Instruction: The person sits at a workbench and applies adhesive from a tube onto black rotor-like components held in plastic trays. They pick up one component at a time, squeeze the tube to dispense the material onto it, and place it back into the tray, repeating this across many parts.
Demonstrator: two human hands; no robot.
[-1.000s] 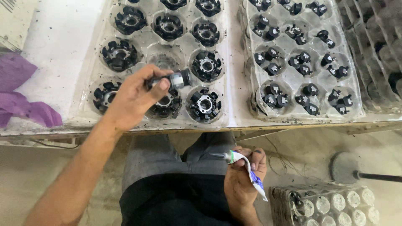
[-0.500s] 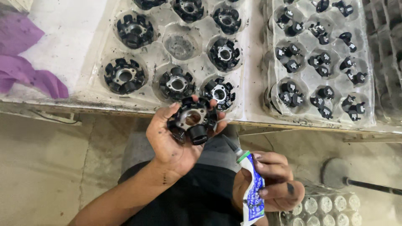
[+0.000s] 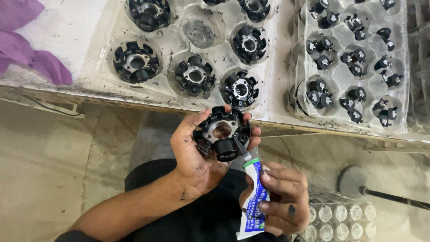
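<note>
Below the bench edge (image 3: 134,101), the left hand (image 3: 197,152) cups a black stator (image 3: 221,133) face-up, while the right hand (image 3: 280,197), just below-right, grips a tube (image 3: 253,201) whose long axis angles up-left, nozzle touching the stator.

White workbench (image 3: 67,42), two clear trays (image 3: 172,42) of black parts, purple cloth (image 3: 31,45)

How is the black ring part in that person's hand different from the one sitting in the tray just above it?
The held ring part is cupped in the left hand, below the table edge; the tray ring part rests in a pocket of the clear plastic tray. The held one has the nozzle of a tube, gripped by the right hand, at its rim; the tray one is untouched. Both are black rings with a metal centre.
</note>
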